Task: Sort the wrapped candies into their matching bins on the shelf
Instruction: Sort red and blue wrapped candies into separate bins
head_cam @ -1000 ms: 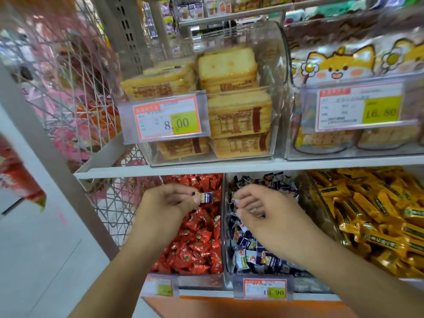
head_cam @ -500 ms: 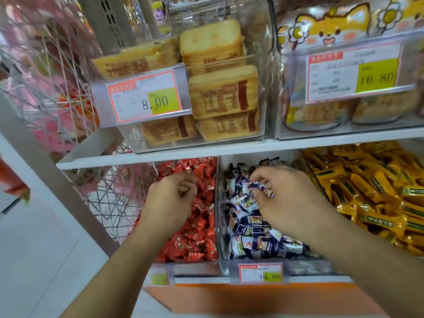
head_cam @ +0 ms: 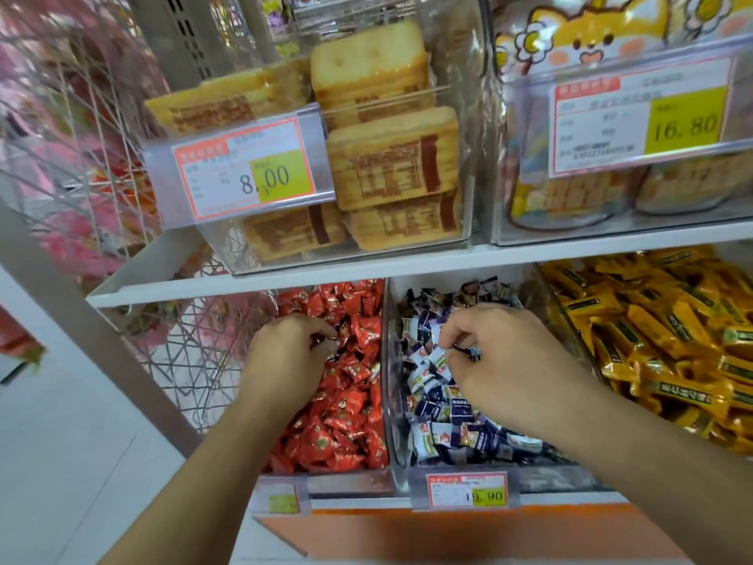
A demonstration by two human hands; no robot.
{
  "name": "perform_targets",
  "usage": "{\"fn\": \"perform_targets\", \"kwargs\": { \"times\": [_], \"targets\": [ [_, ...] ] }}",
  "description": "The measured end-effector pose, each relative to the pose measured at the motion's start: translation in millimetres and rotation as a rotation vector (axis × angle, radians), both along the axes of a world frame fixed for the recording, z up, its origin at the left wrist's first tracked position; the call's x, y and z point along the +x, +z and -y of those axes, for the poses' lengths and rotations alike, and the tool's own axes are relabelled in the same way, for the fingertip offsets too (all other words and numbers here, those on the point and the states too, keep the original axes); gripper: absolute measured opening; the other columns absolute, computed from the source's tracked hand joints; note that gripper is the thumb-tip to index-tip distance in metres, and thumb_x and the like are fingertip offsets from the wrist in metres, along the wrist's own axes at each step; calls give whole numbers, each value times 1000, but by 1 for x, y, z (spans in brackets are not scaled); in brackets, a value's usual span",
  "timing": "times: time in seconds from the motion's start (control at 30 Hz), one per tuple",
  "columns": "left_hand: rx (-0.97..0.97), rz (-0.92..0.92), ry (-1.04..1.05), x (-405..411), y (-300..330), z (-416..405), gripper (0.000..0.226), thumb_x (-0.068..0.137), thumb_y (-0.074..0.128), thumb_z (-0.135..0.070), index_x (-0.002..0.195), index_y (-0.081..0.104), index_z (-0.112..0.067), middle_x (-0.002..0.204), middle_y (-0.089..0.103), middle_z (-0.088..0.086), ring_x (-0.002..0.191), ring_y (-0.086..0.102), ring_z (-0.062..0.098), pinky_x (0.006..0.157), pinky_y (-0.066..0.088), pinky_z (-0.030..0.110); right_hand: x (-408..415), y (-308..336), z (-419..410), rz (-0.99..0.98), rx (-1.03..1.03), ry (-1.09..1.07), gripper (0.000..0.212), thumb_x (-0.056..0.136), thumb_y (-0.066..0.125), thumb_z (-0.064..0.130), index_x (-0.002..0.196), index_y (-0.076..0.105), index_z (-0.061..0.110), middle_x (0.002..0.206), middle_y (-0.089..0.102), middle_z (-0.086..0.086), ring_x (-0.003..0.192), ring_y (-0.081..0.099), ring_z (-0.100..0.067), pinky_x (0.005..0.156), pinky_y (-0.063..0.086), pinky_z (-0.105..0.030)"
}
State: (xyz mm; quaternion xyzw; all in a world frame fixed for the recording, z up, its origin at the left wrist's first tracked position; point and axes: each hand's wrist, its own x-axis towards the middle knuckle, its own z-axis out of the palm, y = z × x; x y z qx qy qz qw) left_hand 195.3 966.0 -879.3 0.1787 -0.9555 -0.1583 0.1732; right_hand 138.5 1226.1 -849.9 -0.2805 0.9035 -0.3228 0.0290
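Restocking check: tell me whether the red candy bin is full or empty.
Fairly full: red wrapped candies are heaped through the red candy bin.

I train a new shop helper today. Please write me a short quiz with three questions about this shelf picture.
1. True or false: the left hand is over the red candies.
2. The right hand pinches a candy over which bin? A) red B) blue and white candies C) yellow candies
3. Fill in: the price tag under the middle bin reads ____.

Key: 1 true; 2 B; 3 19.90
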Motion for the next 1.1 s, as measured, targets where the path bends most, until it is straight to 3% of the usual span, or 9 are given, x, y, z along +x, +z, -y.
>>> {"fn": "perform_targets", "kwargs": {
  "times": [0.1,0.3,0.47,0.57,0.67,0.77,0.87,0.97,1.1],
  "targets": [
    [136,-114,48,10,11,-5,16,91,77,-35,105,78,-29,94,77,-11,75,62,-8,67,45,7,0,1,1,-3,-21,12,12,97,63,19,98,64,31,108,63,10,92,64,-7,83,57,-31],
    [715,-96,-83,37,41,-50,9,89,78,-34,93,75,-26,84,78,-6,83,73,7,82,51,29,13,7,11,63,-141,140,28,96,70,35,122,59,36,109,60,19,101,58,1,92,50,-20],
    [840,-56,-236,39,46,-78,5,93,75,-22,95,77,-19,87,79,1,90,75,19,98,55,42,18,12,9,42,-207,89,13,92,76,28,94,65,34,85,66,14,83,62,1,72,54,-19],
    [731,-92,-203,35,41,-70,5,96,71,-25,95,77,-25,92,79,-9,90,73,26,95,57,50,8,9,-2,-22,-78,8,12,95,73,23,94,65,31,83,68,11,81,63,0,73,55,-21],
    [436,-142,-85,24,31,-44,6,93,74,-28,91,75,-34,87,74,-20,87,68,-2,89,58,31,2,8,-11,-59,70,-35,19,98,67,29,117,65,29,116,65,6,105,65,-14,93,57,-36],
    [264,-65,-42,10,21,-23,14,93,74,-22,96,74,-35,88,72,-21,85,63,-11,83,55,15,1,10,-13,-32,91,-38,26,98,65,28,124,64,29,128,61,3,108,64,-17,96,56,-38],
    [87,69,-20,-4,8,-8,30,91,76,-20,119,71,-30,109,74,-13,82,67,-4,86,56,17,0,7,-12,-13,91,-23,20,97,64,27,117,65,32,125,62,6,102,65,-13,94,55,-35],
    [-15,160,31,-13,4,-3,47,91,76,-25,135,63,-34,126,71,-3,64,65,5,77,57,23,-2,4,-13,31,76,-28,18,98,64,26,115,65,32,122,62,9,99,67,-13,89,56,-31],
    [-62,140,50,-17,2,-2,38,91,76,-27,128,68,-29,120,74,1,93,71,22,85,57,31,-5,2,-12,52,70,-29,13,99,64,25,109,65,34,110,69,6,95,72,-18,84,59,-34]
  ]
}}
